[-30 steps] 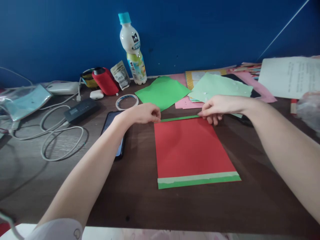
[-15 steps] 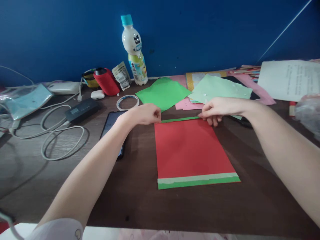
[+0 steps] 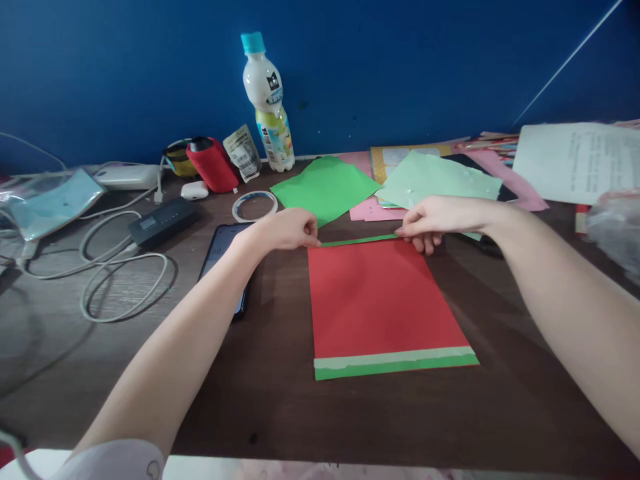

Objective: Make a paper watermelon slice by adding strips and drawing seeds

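Observation:
A red sheet of paper (image 3: 380,297) lies flat on the dark wooden desk (image 3: 400,420). Along its far edge runs a narrow green paper strip (image 3: 359,241). My left hand (image 3: 296,228) pinches the strip's left end at the sheet's far left corner. At the far right corner, my right hand (image 3: 425,223) grips the other end between thumb and index finger, its remaining fingers curled loosely over the red paper. Across the near edge sit a pale green band (image 3: 390,357) and a brighter green band (image 3: 390,367) with an uneven border between them.
Behind the hands lie a bright green sheet (image 3: 325,187), a pale green sheet (image 3: 435,179) and a tape roll (image 3: 254,206). A phone (image 3: 220,250) is partly under my left forearm. A bottle (image 3: 270,110) stands by the wall; a power bank (image 3: 164,222) with cable is left.
The view has shifted very slightly. Both hands keep their hold at the two ends of the green strip, and the red sheet stays in place.

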`<state>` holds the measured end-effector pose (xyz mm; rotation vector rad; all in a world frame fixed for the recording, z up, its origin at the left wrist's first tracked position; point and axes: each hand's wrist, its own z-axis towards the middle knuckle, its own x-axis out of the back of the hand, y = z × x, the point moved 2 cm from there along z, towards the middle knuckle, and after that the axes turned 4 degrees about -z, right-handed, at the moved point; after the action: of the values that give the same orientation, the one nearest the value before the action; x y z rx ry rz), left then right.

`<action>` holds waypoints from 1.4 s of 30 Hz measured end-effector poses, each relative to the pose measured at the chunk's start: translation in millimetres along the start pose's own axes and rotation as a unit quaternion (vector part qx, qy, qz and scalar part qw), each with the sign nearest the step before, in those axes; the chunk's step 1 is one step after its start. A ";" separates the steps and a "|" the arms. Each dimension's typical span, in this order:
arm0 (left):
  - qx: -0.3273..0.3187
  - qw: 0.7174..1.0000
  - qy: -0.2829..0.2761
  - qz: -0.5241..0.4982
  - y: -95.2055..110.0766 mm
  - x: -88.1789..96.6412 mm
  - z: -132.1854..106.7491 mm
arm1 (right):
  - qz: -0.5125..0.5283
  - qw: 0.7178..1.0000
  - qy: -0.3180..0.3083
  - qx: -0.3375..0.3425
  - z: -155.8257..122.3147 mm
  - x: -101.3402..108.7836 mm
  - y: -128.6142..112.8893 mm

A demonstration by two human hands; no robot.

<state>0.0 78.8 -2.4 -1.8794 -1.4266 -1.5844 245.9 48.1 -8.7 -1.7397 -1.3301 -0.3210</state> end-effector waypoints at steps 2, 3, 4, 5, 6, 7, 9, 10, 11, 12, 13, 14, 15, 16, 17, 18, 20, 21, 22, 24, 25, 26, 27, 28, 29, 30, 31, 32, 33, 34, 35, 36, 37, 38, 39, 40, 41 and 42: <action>-0.003 1.000 -0.002 -0.005 -0.4 -0.2 0.0 | -0.003 1.000 0.005 -0.001 -0.5 -0.1 -0.5; -0.003 1.000 -0.004 -0.007 -0.3 -0.2 -0.1 | -0.003 1.000 0.008 -0.001 -0.8 -0.1 -0.7; -0.004 1.000 -0.005 -0.008 -0.2 -0.2 -0.3 | -0.004 1.000 0.009 -0.002 -1.0 -0.3 -0.9; -0.005 1.000 -0.006 -0.009 0.1 -0.1 -0.5 | -0.003 1.000 0.010 -0.002 -1.2 -0.4 -1.1; -0.007 1.000 -0.006 -0.010 0.3 0.0 -0.6 | -0.002 1.000 0.010 -0.003 -1.3 -0.6 -1.3; -0.008 1.000 -0.007 -0.011 0.5 0.1 -0.8 | -0.001 1.000 0.009 -0.003 -1.4 -0.7 -1.5; -0.009 1.000 -0.008 -0.012 0.6 0.3 -0.8 | 0.000 1.000 0.007 -0.006 -1.4 -0.8 -1.9; -0.009 1.000 -0.007 -0.012 0.6 0.4 -0.8 | 0.000 1.000 0.007 -0.007 -1.3 -0.8 -2.1; -0.009 1.000 -0.007 -0.013 0.6 0.4 -0.8 | 0.000 1.000 0.007 -0.008 -1.2 -0.7 -2.3; -0.009 1.000 -0.007 -0.013 0.6 0.3 -0.7 | -0.001 1.000 0.008 -0.008 -1.1 -0.6 -2.4; -0.009 1.000 -0.006 -0.014 0.6 0.3 -0.6 | 0.000 1.000 0.009 -0.009 -1.0 -0.5 -2.4; -0.010 1.000 -0.006 -0.015 0.5 0.1 -0.5 | 0.000 1.000 0.009 -0.009 -0.8 -0.4 -2.5; -0.011 1.000 -0.006 -0.016 0.3 0.0 -0.4 | 0.001 1.000 0.009 -0.009 -0.6 -0.5 -2.5; -0.012 1.000 -0.007 -0.017 0.1 -0.2 -0.2 | 0.001 1.000 0.009 -0.009 -0.4 -0.5 -2.6; -0.013 1.000 -0.007 -0.017 -0.2 -0.3 0.0 | 0.002 1.000 0.010 -0.010 -0.3 -0.7 -2.6; -0.014 1.000 -0.007 -0.018 -0.4 -0.3 0.3 | 0.003 1.000 0.010 -0.010 -0.2 -0.8 -2.8; -0.013 1.000 -0.007 -0.018 -0.6 -0.1 0.7 | 0.004 1.000 0.013 -0.012 -0.4 -1.1 -3.4; -0.011 1.000 -0.007 -0.017 -0.5 0.1 0.8 | 0.004 1.000 0.014 -0.013 -0.6 -1.2 -3.9; -0.010 1.000 -0.008 -0.017 -0.3 0.3 0.9 | 0.004 1.000 0.016 -0.014 -1.0 -1.3 -4.4; -0.010 1.000 -0.008 -0.017 0.1 0.5 0.9 | 0.003 1.000 0.018 -0.017 -2.0 -1.3 -5.4; -0.011 1.000 -0.008 -0.017 0.3 0.6 0.9 | 0.003 1.000 0.018 -0.017 -2.4 -1.3 -5.8; -0.013 1.000 -0.008 -0.017 0.3 0.5 0.9 | 0.003 1.000 0.019 -0.018 -2.7 -1.3 -6.2; -0.014 1.000 -0.007 -0.017 0.2 0.4 0.8 | 0.003 1.000 0.020 -0.018 -3.0 -1.3 -6.5; -0.015 1.000 -0.007 -0.017 0.1 0.3 0.8 | 0.003 1.000 0.020 -0.018 -3.2 -1.3 -6.7; -0.016 1.000 -0.007 -0.017 -0.1 0.2 0.8 | 0.004 1.000 0.020 -0.018 -3.2 -1.2 -6.8; -0.016 1.000 -0.007 -0.017 -0.3 0.1 0.8 | 0.004 1.000 0.020 -0.017 -3.1 -1.2 -6.7; -0.015 1.000 -0.007 -0.017 -0.4 0.0 0.8 | 0.005 1.000 0.020 -0.016 -2.9 -1.1 -6.6; -0.015 1.000 -0.007 -0.017 -0.5 0.0 0.8 | 0.004 1.000 0.019 -0.014 -2.6 -1.1 -6.5; -0.014 1.000 -0.007 -0.017 -0.5 0.1 0.8 | 0.004 1.000 0.018 -0.012 -2.3 -1.0 -6.2; -0.014 1.000 -0.008 -0.017 -0.4 0.2 0.8 | 0.003 1.000 0.017 -0.010 -2.0 -0.9 -6.0; -0.013 1.000 -0.008 -0.016 -0.3 0.4 0.8 | 0.001 1.000 0.017 -0.008 -1.7 -0.7 -5.7; -0.012 1.000 -0.008 -0.016 -0.1 0.6 0.8 | 0.000 1.000 0.016 -0.007 -1.5 -0.6 -5.5; -0.012 1.000 -0.008 -0.016 0.1 0.8 0.7 | -0.001 1.000 0.015 -0.007 -1.5 -0.6 -5.4; -0.013 1.000 -0.009 -0.015 0.3 0.9 0.7 | -0.002 1.000 0.015 -0.007 -1.5 -0.6 -5.3; -0.013 1.000 -0.009 -0.014 0.5 1.1 0.7 | -0.003 1.000 0.015 -0.009 -1.7 -0.5 -5.3; -0.013 1.000 -0.010 -0.014 0.6 1.1 0.7 | -0.003 1.000 0.016 -0.012 -1.9 -0.6 -5.2; -0.014 1.000 -0.010 -0.014 0.6 1.2 0.7 | -0.003 1.000 0.017 -0.014 -2.2 -0.7 -5.3; -0.015 1.000 -0.011 -0.015 0.5 1.2 0.8 | -0.002 1.000 0.019 -0.015 -2.4 -0.8 -5.3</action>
<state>0.8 79.7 -1.5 -1.9058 -1.4547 -1.6126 241.7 45.9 -5.2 -1.7482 -1.3083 -0.3767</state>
